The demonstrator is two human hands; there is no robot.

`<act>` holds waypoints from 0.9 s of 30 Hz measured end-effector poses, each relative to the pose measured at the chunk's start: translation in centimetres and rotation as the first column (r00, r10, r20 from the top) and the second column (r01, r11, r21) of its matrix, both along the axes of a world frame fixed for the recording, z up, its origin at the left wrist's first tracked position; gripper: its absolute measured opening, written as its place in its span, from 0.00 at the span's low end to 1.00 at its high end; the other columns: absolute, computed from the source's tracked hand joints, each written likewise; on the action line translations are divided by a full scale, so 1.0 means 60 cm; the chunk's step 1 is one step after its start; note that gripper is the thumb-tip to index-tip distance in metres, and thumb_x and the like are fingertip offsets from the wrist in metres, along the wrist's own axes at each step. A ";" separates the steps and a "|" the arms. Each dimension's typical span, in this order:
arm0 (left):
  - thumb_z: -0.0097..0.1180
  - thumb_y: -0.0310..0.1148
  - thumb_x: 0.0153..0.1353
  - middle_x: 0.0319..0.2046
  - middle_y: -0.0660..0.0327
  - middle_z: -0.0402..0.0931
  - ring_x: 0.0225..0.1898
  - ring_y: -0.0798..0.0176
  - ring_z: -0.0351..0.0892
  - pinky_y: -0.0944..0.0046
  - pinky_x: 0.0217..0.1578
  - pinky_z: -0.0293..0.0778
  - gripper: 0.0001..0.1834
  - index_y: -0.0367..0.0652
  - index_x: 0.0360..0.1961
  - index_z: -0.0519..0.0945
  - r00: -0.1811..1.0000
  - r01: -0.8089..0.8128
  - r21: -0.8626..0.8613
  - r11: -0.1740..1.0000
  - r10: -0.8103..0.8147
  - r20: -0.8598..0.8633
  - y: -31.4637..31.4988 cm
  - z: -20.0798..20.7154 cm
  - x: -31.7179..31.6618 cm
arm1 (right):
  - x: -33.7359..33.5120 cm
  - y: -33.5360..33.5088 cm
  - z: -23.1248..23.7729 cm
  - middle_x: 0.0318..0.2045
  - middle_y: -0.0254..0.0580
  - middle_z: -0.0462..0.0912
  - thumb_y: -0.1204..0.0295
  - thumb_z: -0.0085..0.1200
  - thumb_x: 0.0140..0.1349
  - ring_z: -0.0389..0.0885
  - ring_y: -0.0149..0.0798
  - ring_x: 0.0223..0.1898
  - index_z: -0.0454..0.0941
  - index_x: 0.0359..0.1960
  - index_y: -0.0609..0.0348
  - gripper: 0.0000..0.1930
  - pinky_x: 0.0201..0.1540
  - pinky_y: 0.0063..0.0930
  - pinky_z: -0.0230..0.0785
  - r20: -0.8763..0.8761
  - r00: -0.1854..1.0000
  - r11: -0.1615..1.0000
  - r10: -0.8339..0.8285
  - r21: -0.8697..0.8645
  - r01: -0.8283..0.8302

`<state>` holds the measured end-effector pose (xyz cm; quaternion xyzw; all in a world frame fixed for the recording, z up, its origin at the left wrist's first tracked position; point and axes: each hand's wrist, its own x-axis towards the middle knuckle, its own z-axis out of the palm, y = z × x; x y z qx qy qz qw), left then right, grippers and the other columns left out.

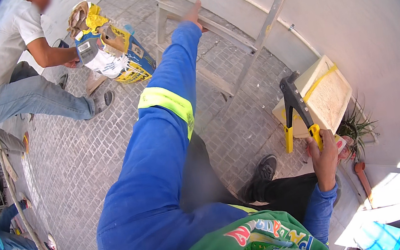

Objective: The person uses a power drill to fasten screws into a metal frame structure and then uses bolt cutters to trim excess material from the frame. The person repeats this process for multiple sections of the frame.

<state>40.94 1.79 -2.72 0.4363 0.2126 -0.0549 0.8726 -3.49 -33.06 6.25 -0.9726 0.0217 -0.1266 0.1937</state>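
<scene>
My right hand (323, 160) is closed round one yellow handle of a hand riveter (294, 99). The tool has a dark head held upward, and its two yellow-gripped handles are spread apart. My left arm, in a blue sleeve with a yellow reflective band, stretches far forward. At its end my left hand (192, 15) is on a step of a metal ladder (225, 34); it seems to grip the step, with one finger or thumb sticking up and the others partly hidden.
A cream box (334, 98) with a yellow band leans by the wall beside a spiky plant (356, 128). At the far left a co-worker (27, 62) handles torn blue and yellow sacks (115, 50). A light blue container (379, 237) lies lower right. Stone paving (83, 167) covers the ground.
</scene>
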 end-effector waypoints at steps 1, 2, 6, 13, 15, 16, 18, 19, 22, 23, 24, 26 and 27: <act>0.56 0.48 0.68 0.61 0.56 0.74 0.61 0.43 0.75 0.30 0.59 0.71 0.26 0.52 0.65 0.73 0.999 0.005 0.082 0.997 -0.001 -0.039 0.011 -0.012 0.023 | -0.004 -0.004 0.000 0.38 0.55 0.76 0.70 0.63 0.64 0.79 0.60 0.39 0.75 0.45 0.67 0.15 0.40 0.45 0.71 -0.009 1.000 1.000 -0.012 0.001 0.012; 0.59 0.46 0.65 0.61 0.54 0.72 0.60 0.43 0.75 0.29 0.55 0.73 0.28 0.51 0.64 0.72 1.000 -0.017 0.037 0.999 0.016 0.020 0.021 -0.030 0.035 | -0.007 -0.006 -0.001 0.38 0.55 0.76 0.70 0.63 0.64 0.79 0.60 0.39 0.75 0.45 0.67 0.15 0.40 0.45 0.71 -0.019 1.000 1.000 -0.025 0.000 0.025; 0.63 0.39 0.59 0.57 0.52 0.70 0.56 0.44 0.75 0.29 0.47 0.78 0.28 0.47 0.61 0.72 0.970 -0.002 -0.035 0.999 0.010 0.243 0.032 -0.081 0.047 | -0.006 -0.012 -0.006 0.38 0.55 0.77 0.71 0.64 0.63 0.79 0.61 0.40 0.75 0.45 0.67 0.15 0.40 0.46 0.71 -0.072 0.996 0.998 -0.043 -0.044 0.040; 0.62 0.38 0.58 0.53 0.51 0.74 0.53 0.45 0.77 0.34 0.46 0.79 0.26 0.43 0.57 0.75 0.965 -0.142 0.017 0.990 0.134 0.226 0.014 -0.087 0.054 | 0.012 -0.010 -0.006 0.37 0.56 0.76 0.72 0.64 0.63 0.78 0.61 0.38 0.75 0.44 0.68 0.14 0.39 0.46 0.70 -0.007 0.999 0.999 0.038 -0.012 -0.038; 0.63 0.39 0.57 0.54 0.49 0.75 0.53 0.46 0.78 0.36 0.45 0.79 0.27 0.42 0.57 0.75 0.963 -0.127 0.039 0.991 0.114 0.246 0.017 -0.102 0.064 | 0.014 -0.008 -0.007 0.37 0.56 0.76 0.72 0.64 0.63 0.78 0.61 0.38 0.75 0.44 0.68 0.14 0.39 0.46 0.69 -0.027 0.999 0.999 0.045 0.002 -0.045; 0.63 0.40 0.57 0.54 0.49 0.75 0.53 0.46 0.78 0.37 0.45 0.80 0.27 0.41 0.56 0.76 0.950 -0.118 0.185 0.976 0.057 0.307 0.021 -0.110 0.069 | 0.014 -0.007 -0.008 0.37 0.56 0.75 0.72 0.64 0.63 0.78 0.61 0.38 0.75 0.44 0.68 0.14 0.39 0.46 0.69 -0.032 0.998 0.999 0.053 0.002 -0.053; 0.63 0.41 0.57 0.54 0.48 0.76 0.53 0.46 0.78 0.40 0.45 0.80 0.27 0.40 0.56 0.76 0.938 -0.052 0.072 0.996 0.024 0.346 0.029 -0.123 0.076 | 0.013 -0.005 -0.009 0.36 0.56 0.75 0.72 0.64 0.63 0.78 0.62 0.38 0.75 0.44 0.68 0.14 0.39 0.45 0.69 -0.039 0.997 0.998 0.064 0.001 -0.064; 0.63 0.42 0.57 0.55 0.47 0.76 0.53 0.46 0.78 0.40 0.44 0.80 0.28 0.39 0.57 0.76 0.942 -0.037 -0.047 0.998 0.051 0.333 0.029 -0.125 0.075 | 0.013 -0.004 -0.010 0.36 0.56 0.75 0.72 0.64 0.63 0.78 0.62 0.38 0.75 0.44 0.68 0.14 0.39 0.45 0.69 -0.050 0.997 0.998 0.061 -0.003 -0.062; 0.62 0.42 0.57 0.58 0.46 0.74 0.54 0.45 0.78 0.39 0.45 0.79 0.32 0.36 0.60 0.72 0.948 -0.147 0.189 0.971 0.084 0.308 0.017 -0.106 0.062 | 0.013 0.001 -0.012 0.37 0.56 0.76 0.72 0.64 0.63 0.78 0.62 0.38 0.75 0.44 0.68 0.14 0.40 0.45 0.70 -0.077 0.994 0.997 0.076 -0.020 -0.078; 0.62 0.42 0.57 0.59 0.46 0.73 0.55 0.44 0.77 0.39 0.45 0.79 0.34 0.35 0.62 0.70 0.951 -0.196 0.228 0.954 0.128 0.281 0.009 -0.091 0.053 | 0.013 0.004 -0.013 0.37 0.56 0.76 0.72 0.64 0.63 0.78 0.62 0.39 0.75 0.45 0.68 0.15 0.40 0.45 0.70 -0.082 0.993 0.996 0.081 -0.023 -0.084; 0.62 0.42 0.57 0.61 0.45 0.72 0.55 0.44 0.77 0.39 0.46 0.79 0.36 0.33 0.63 0.67 0.952 -0.241 0.268 0.933 0.173 0.252 -0.001 -0.076 0.042 | 0.014 0.006 -0.014 0.38 0.57 0.76 0.72 0.64 0.62 0.78 0.62 0.39 0.75 0.45 0.68 0.15 0.40 0.45 0.70 -0.087 0.993 0.996 0.085 -0.026 -0.088; 0.62 0.41 0.56 0.61 0.43 0.71 0.57 0.43 0.76 0.41 0.49 0.78 0.39 0.30 0.64 0.64 0.961 -0.265 0.281 0.922 0.229 0.155 -0.010 -0.046 0.016 | 0.013 0.011 -0.016 0.38 0.57 0.76 0.72 0.64 0.62 0.78 0.62 0.40 0.75 0.45 0.67 0.15 0.41 0.45 0.70 -0.120 0.989 0.994 0.088 -0.049 -0.094; 0.63 0.40 0.55 0.62 0.41 0.70 0.58 0.42 0.75 0.42 0.51 0.77 0.40 0.29 0.65 0.63 0.953 -0.302 0.284 0.910 0.288 0.092 -0.011 -0.034 0.002 | 0.012 0.014 -0.017 0.39 0.57 0.77 0.72 0.64 0.62 0.78 0.62 0.40 0.75 0.45 0.67 0.15 0.41 0.45 0.71 -0.137 0.986 0.993 0.090 -0.060 -0.099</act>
